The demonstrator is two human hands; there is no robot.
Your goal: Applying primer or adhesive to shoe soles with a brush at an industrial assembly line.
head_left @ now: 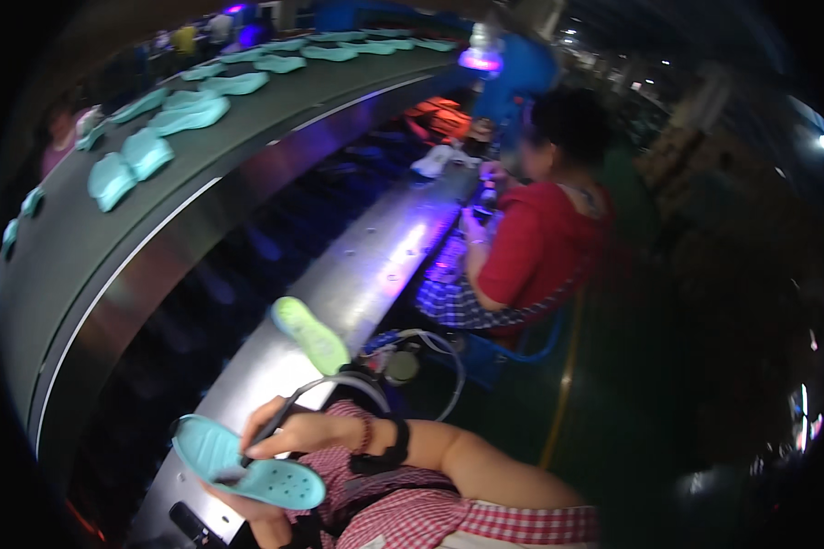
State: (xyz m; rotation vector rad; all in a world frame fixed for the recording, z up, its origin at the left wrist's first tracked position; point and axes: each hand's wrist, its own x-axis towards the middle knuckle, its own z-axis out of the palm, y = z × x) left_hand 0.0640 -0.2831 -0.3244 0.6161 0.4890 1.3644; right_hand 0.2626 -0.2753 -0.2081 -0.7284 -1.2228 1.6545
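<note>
My left hand point(244, 505) grips a teal shoe sole point(288, 483) from below, so most of its fingers are hidden. The sole has small holes at its near end and shallow ridges at the far end. In my right hand point(295, 432) is a slim dark brush point(270, 423), its tip down on the middle of the sole. A grey tube point(362, 382) curves away from the brush's upper end. Just beyond my hands, a yellow-green sole point(311, 335) lies across the edge of the metal bench point(339, 265).
On the left, a dark conveyor belt point(247, 114) carries several teal soles point(189, 115). A co-worker in red point(540, 238) sits farther along the bench, under a purple-lit lamp point(482, 57). Looped hoses point(453, 352) and a round container point(402, 367) are beside the bench. A dark phone-like object point(189, 522) lies near my left hand.
</note>
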